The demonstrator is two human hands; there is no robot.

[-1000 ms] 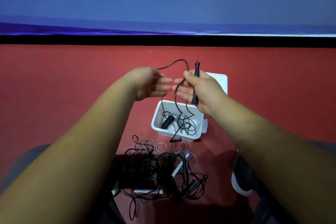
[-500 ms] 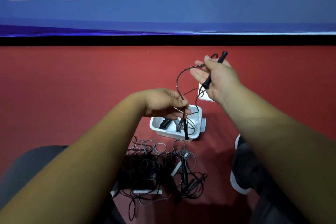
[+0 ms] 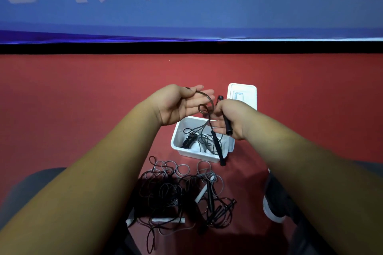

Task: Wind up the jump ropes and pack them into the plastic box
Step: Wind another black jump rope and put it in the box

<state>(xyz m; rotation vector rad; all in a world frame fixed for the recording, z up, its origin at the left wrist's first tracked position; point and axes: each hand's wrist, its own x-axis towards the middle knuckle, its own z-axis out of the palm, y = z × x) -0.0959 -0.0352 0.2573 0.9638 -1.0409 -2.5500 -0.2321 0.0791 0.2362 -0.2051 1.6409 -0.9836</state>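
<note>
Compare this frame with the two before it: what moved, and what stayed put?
The left hand let go low by the plastic box, rose and opened under the rope. The right hand, still gripping the black handle, dropped toward it. Box, lid and rope pile stayed.

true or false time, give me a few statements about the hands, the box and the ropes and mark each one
1. The right hand grips a black handle. True.
2. The lid is shut on the plastic box. False: the box is open and the lid lies on the red floor beyond it.
3. A tangle of ropes lies on the floor, nearer the person than the box. True.
4. The left hand is clenched in a fist. False: its fingers are straight and the cord runs across it.
5. The box is empty. False: a wound rope and loose cord lie in it.
</note>
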